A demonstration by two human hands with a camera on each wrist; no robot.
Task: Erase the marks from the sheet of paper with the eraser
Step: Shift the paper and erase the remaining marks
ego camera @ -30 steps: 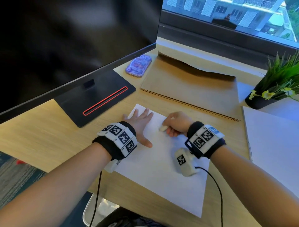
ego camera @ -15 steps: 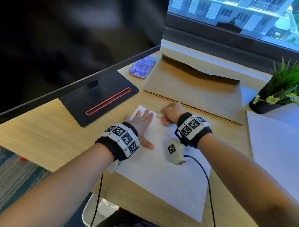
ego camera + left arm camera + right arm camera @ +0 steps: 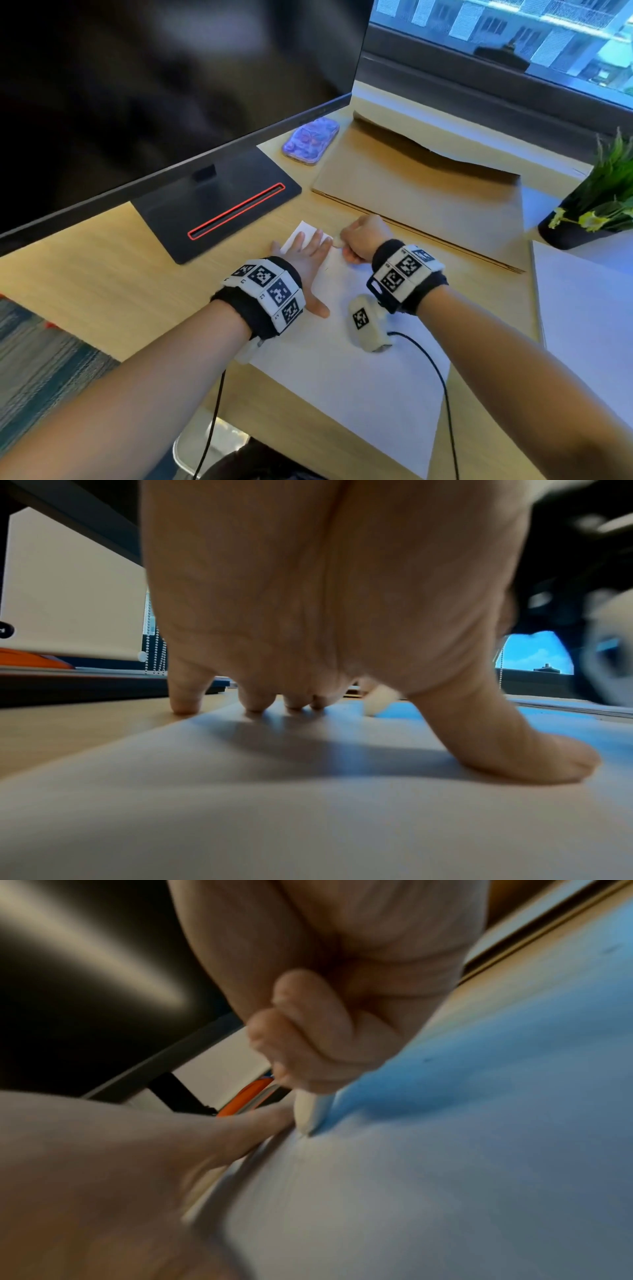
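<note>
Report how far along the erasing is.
Done: most of the sheet looks blank. In hand: the left hand presses the sheet flat while the right hand grips the eraser, its tip on the paper near the far edge. Left: a few faint specks by the right hand.

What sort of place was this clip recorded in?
Most likely an office or study desk high up by a window: a large dark monitor on its stand, a wooden desk with a potted plant, and a window overlooking other buildings.
</note>
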